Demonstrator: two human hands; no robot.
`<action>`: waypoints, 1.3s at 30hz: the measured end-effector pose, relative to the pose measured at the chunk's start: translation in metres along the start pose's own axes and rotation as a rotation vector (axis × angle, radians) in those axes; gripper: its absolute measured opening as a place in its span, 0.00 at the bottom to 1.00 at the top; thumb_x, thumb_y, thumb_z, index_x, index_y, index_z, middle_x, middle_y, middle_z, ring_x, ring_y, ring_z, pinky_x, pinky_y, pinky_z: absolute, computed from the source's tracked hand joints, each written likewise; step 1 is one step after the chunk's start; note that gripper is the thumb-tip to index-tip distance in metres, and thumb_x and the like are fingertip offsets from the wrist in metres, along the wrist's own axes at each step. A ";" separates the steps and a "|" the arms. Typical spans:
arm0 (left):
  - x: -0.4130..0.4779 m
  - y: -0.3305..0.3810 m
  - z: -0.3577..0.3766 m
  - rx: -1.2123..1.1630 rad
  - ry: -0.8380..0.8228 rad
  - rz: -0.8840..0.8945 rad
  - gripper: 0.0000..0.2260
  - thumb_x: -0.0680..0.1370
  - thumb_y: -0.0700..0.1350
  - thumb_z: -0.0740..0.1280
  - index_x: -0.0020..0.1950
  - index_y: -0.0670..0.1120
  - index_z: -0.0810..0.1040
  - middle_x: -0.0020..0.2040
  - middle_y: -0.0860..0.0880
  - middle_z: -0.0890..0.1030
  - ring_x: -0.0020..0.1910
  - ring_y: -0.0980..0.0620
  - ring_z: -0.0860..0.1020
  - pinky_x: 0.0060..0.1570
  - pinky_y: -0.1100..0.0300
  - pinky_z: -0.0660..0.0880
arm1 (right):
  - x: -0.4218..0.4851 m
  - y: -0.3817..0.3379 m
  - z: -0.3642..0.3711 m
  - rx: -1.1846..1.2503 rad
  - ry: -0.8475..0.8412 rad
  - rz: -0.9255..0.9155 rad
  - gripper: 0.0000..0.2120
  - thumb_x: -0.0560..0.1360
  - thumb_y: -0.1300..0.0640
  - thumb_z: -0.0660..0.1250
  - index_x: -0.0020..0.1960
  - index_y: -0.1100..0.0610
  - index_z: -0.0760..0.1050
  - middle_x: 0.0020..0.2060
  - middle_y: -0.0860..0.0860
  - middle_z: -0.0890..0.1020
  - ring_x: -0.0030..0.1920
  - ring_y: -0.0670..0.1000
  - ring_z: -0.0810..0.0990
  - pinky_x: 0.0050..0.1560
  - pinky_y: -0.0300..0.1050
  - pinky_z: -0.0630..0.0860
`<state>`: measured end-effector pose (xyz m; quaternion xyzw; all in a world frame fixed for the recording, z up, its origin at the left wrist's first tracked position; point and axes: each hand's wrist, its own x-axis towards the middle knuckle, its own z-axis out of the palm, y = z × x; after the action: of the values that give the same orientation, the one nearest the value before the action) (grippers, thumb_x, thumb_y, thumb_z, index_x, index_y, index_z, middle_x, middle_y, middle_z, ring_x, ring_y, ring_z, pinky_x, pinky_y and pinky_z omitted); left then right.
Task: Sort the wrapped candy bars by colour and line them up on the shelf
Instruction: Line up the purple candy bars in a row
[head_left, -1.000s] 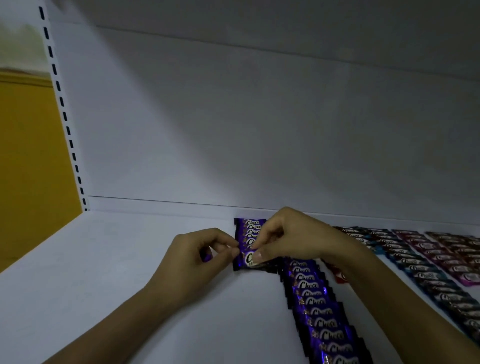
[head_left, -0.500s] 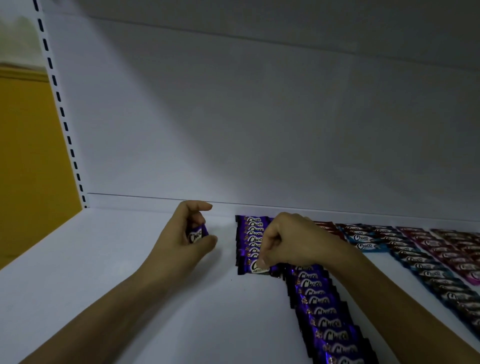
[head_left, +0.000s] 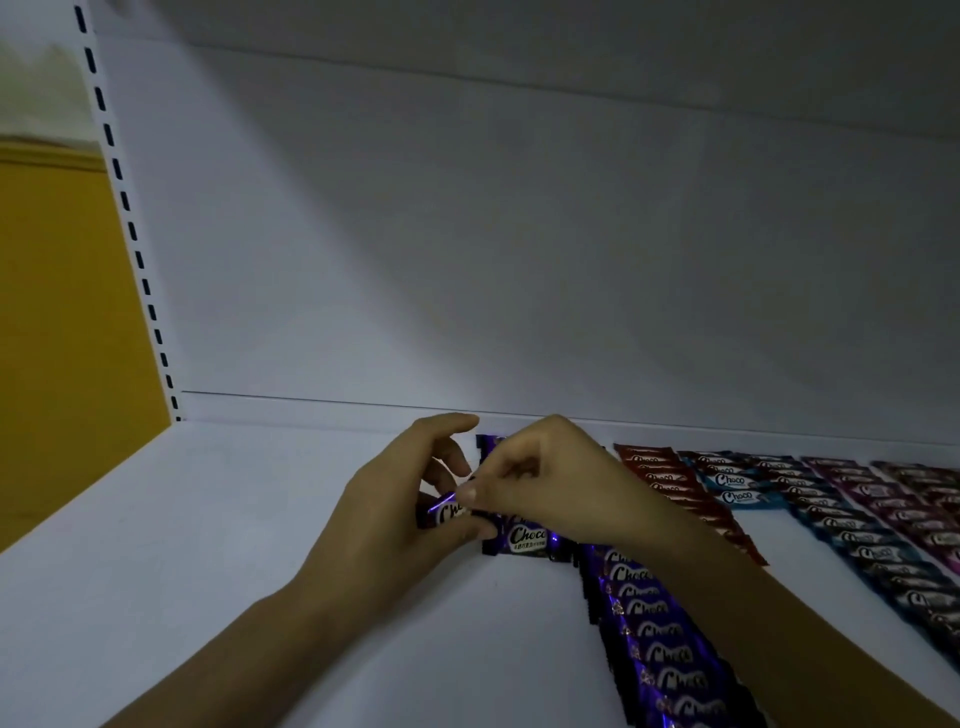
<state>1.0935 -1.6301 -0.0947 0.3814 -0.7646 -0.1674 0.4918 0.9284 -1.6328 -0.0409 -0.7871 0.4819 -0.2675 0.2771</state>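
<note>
A purple candy bar (head_left: 445, 512) sits in my left hand (head_left: 400, 514), fingers curled round it. My right hand (head_left: 540, 478) pinches the right end of that same bar with thumb and forefinger. Just right of it lies the purple row (head_left: 654, 639), overlapping bars running from the back of the white shelf (head_left: 208, 545) toward the front; its rear part is hidden behind my right hand. A front bar of the rear stack (head_left: 527, 538) shows "Choco". Further right lie a red row (head_left: 675, 488), a blue row (head_left: 852, 535) and magenta rows (head_left: 914, 499).
The shelf's white back panel (head_left: 519, 260) rises close behind the rows. A slotted upright (head_left: 130, 228) marks the shelf's left end, with a yellow wall (head_left: 57, 322) beyond it. Bare shelf surface lies left of the purple row.
My left hand, holding a purple bar apart to the left, moved right to meet my right hand. My right hand left the stacked bars and now pinches the held bar's end.
</note>
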 end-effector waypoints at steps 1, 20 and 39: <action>0.000 -0.001 -0.001 0.000 0.008 0.004 0.30 0.66 0.39 0.78 0.57 0.63 0.69 0.47 0.62 0.76 0.45 0.58 0.77 0.37 0.70 0.73 | 0.000 0.002 -0.003 0.011 0.007 0.009 0.06 0.73 0.54 0.71 0.45 0.54 0.85 0.38 0.50 0.85 0.41 0.50 0.83 0.50 0.51 0.80; -0.009 -0.017 0.007 0.573 -0.515 -0.174 0.49 0.62 0.76 0.41 0.78 0.51 0.53 0.78 0.55 0.54 0.75 0.60 0.50 0.70 0.67 0.49 | -0.003 0.024 -0.036 -0.223 -0.308 0.218 0.02 0.69 0.57 0.76 0.39 0.52 0.83 0.35 0.46 0.84 0.39 0.45 0.82 0.43 0.40 0.78; -0.014 -0.011 0.020 0.648 -0.685 -0.167 0.47 0.63 0.75 0.34 0.79 0.53 0.41 0.79 0.55 0.42 0.76 0.60 0.39 0.73 0.57 0.37 | 0.000 0.028 -0.031 -0.391 -0.285 0.236 0.09 0.67 0.50 0.76 0.36 0.49 0.76 0.32 0.42 0.78 0.34 0.40 0.76 0.34 0.34 0.70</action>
<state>1.0832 -1.6291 -0.1197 0.4979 -0.8624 -0.0754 0.0521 0.8903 -1.6489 -0.0384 -0.7936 0.5691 -0.0219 0.2142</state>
